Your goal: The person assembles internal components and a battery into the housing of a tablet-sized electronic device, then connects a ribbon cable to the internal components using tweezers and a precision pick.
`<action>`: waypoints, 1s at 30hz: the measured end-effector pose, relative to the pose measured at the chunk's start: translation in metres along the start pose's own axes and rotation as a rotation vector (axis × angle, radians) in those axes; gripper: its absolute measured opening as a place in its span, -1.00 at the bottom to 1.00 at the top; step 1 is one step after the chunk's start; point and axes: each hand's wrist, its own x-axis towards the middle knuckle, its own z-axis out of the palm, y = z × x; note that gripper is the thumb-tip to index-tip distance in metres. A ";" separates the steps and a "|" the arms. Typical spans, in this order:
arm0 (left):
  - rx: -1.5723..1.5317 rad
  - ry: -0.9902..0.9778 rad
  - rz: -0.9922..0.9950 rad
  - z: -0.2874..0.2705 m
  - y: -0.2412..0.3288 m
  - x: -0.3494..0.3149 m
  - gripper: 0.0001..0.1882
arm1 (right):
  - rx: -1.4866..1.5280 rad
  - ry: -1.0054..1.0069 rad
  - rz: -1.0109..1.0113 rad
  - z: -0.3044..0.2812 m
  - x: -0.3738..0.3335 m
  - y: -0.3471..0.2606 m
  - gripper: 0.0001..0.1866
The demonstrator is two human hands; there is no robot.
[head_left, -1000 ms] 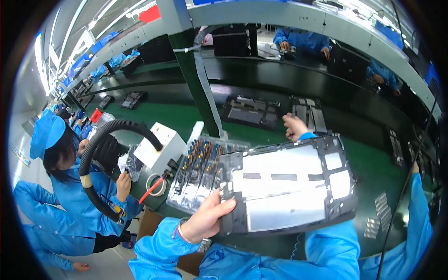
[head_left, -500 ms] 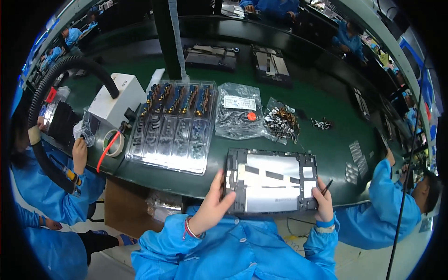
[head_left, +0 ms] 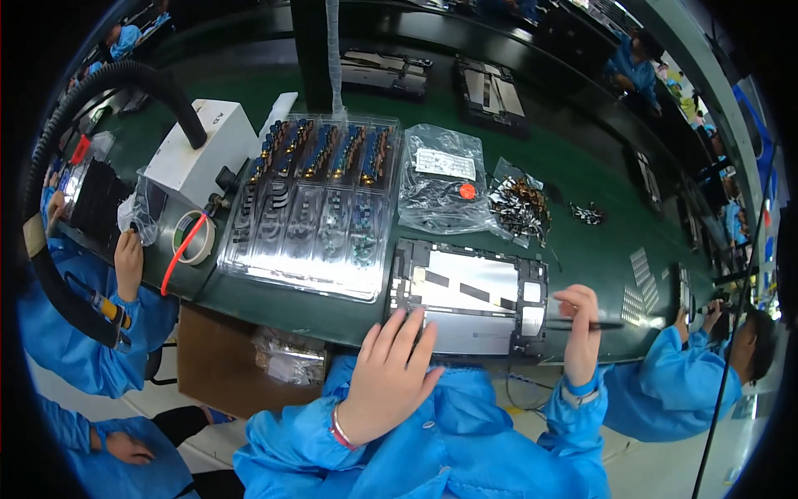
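An opened tablet, with silver battery panels and dark strips inside a black frame, lies on the bench in front of me. My left hand is spread palm down, its fingertips resting at the tablet's near left corner. Just off the right edge of the tablet, my right hand is raised with bent fingers. Black tweezers stick out of it to the right, smeared by motion. Beyond the tablet lie a clear bag with a white label and a heap of small flex-cable parts.
A clear tray of small parts stands left of the tablet, beside a white box with a black hose and a tape roll. More opened tablets lie farther back. Co-workers sit on both sides. Silver strips lie right.
Both hands have let go of the tablet's sides, and it now lies flat on the bench. My left hand has opened over its near corner; my right has moved off with the tweezers.
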 end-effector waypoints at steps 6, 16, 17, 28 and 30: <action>0.105 0.137 -0.071 0.036 -0.028 0.082 -0.48 | 0.357 -0.577 0.297 0.084 0.079 -0.012 -0.82; 0.249 0.182 -0.116 0.061 -0.044 0.097 -0.52 | 0.237 -0.592 0.037 0.137 0.104 0.031 -0.77; 0.243 0.177 -0.126 0.061 -0.044 0.097 -0.52 | 0.242 -0.602 0.093 0.138 0.104 0.031 -0.76; 0.179 0.177 -0.137 0.060 -0.043 0.099 -0.52 | 0.145 -0.599 0.051 0.138 0.102 0.030 -0.76; 0.172 0.178 -0.128 0.060 -0.041 0.101 -0.52 | 0.134 -0.570 0.029 0.133 0.102 0.031 -0.77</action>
